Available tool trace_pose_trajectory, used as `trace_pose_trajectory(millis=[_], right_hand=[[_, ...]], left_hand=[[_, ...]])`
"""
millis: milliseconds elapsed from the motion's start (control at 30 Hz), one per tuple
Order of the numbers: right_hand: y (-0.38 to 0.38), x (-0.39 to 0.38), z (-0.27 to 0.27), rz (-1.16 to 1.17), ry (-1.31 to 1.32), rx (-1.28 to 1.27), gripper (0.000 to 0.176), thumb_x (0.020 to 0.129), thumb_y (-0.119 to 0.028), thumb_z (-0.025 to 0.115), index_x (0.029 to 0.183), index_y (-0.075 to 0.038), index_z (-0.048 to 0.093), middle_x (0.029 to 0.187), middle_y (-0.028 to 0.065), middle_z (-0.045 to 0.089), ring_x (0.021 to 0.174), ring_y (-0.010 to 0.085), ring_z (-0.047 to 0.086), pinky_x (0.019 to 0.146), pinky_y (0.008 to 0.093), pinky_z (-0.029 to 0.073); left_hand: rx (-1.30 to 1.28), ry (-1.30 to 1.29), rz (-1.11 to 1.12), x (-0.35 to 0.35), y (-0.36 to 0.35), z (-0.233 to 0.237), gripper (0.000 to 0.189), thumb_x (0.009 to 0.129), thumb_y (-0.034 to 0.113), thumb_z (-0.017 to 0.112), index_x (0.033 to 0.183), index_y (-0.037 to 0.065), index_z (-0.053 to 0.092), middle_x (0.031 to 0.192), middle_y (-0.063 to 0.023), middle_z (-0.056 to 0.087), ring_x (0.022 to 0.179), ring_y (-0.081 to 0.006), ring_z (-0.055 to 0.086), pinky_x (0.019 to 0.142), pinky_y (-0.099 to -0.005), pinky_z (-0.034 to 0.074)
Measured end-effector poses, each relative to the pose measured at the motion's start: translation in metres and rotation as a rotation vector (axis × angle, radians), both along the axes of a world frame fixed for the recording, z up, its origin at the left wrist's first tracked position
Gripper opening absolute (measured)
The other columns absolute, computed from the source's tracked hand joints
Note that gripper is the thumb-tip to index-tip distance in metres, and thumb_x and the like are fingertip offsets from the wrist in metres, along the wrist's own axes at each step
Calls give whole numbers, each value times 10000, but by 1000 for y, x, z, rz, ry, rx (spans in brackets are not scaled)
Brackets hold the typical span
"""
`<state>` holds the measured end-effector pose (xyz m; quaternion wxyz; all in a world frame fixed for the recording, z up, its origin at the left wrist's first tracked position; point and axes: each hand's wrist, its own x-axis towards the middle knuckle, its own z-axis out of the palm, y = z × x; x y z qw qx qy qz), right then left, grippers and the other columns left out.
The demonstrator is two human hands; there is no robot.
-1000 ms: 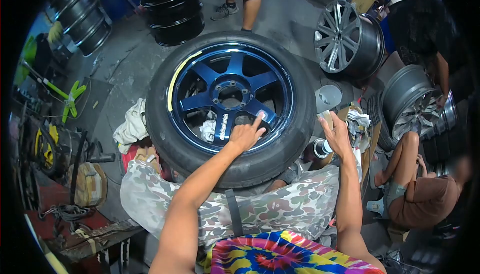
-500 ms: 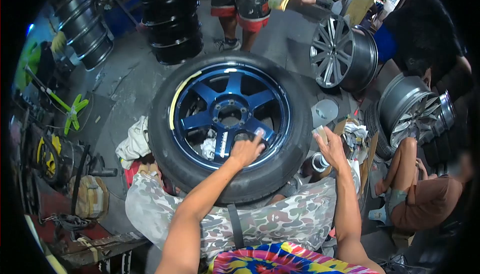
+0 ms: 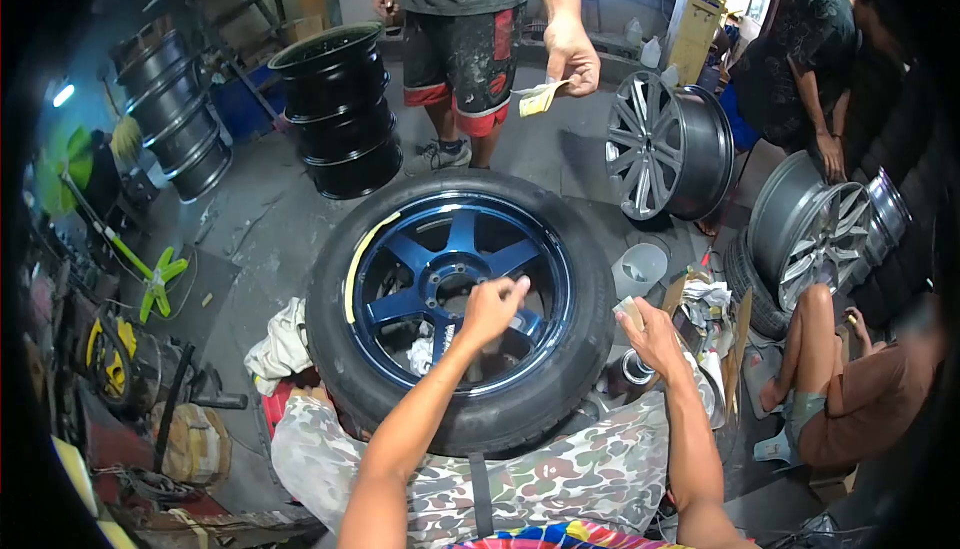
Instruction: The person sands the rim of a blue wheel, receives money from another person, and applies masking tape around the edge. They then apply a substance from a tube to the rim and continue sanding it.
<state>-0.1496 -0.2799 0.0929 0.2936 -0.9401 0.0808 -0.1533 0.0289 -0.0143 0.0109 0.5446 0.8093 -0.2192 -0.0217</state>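
No txt can be read: white lettering [image 3: 444, 337] on the blue wheel [image 3: 462, 233] is too sm. to be made out, as is a red logo [image 3: 499, 88] on a co-worker's shorts [image 3: 478, 49].

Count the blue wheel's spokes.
6: top spoke, upper right spoke, lower right spoke, bottom spoke, lower left spoke, upper left spoke. The left hand and forearm hide parts of two.

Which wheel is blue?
The shiny blue metal rim inside the black rubber tyre, beneath the person's left hand; the other rims look black, grey or silver.
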Motion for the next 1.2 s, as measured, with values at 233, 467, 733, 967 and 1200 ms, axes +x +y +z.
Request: trace_pose_trajectory(millis=[233,467,733,967,1200], right_hand=[[2,-3,6,-1,23,29,328,1030,-273,689,1053,49,630,980,290,715,974,522,666,836,530,523],[-3,-6,3,-14,24,19,314,1025,-250,701,1052,53,620,982,295,710,959,524,667,816,526,523],[-10,-10,-5,-4,-25,-7,289,1012,-224,715,1042,44,611,958,290,708,946,522,669,800,523,523],[-11,-8,-6,-2,-8,11,279,1022,-214,701,1037,37,581,956,303,697,961,542,658,804,537,515],[12,1,13,-11,-105,126,254,1002,-166,675,1074,4,501,877,255,659,830,474,664,781,489,520]], left_hand=[[-705,565,-263,65,-8,159,1071,938,858,559,1500,-52,538,1338,-180,664,1166,-252,675,974,-400,588],[-1001,584,-157,123,-44,228,640,954,551,798,1265,8,666,1075,-100,691,949,-196,691,746,-339,626],[-905,321,-14,116,-37,213,239,1013,192,730,1148,0,686,1001,-86,723,821,-153,703,627,-279,605],[-823,138,-39,88,-17,178,202,1027,182,720,1146,20,690,966,-63,739,837,-140,728,668,-296,616],[-202,135,-423,72,27,197,162,976,204,787,1053,64,769,814,38,668,715,-44,560,642,-236,443]])
